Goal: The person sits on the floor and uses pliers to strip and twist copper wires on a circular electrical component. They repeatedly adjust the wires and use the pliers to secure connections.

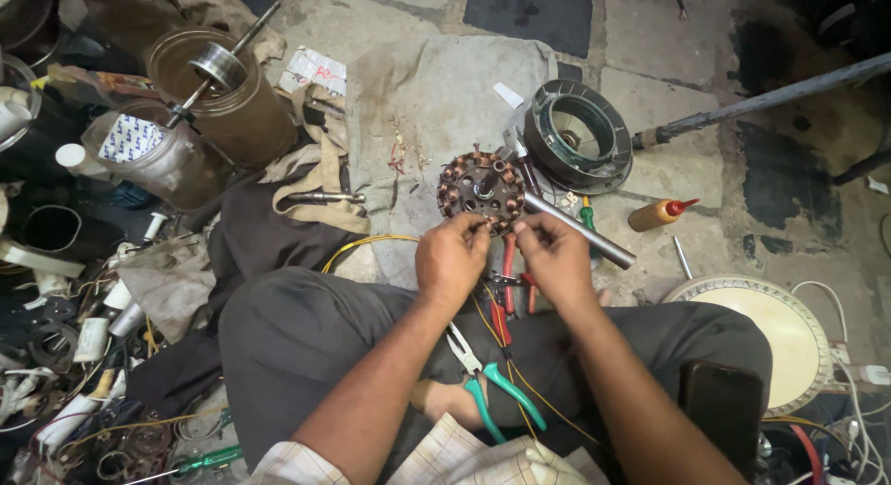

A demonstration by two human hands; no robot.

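Note:
A round motor stator (481, 190) with copper-wound coils lies on a grey cloth (436, 95) in front of me. My left hand (451, 258) and my right hand (555, 256) meet at its near edge, fingertips pinched on thin wires coming off the winding. A yellow wire (357, 247) runs from there to the left. Below my hands, pliers with green handles (486, 383) and red-handled pliers (509, 281) rest on my lap.
A round metal motor housing (577, 135) and a steel shaft (580, 231) lie to the right of the stator, with an orange glue bottle (661, 213) and a round cream cover (778, 332) beyond. Tins (227, 95), capacitors and wire clutter fill the left.

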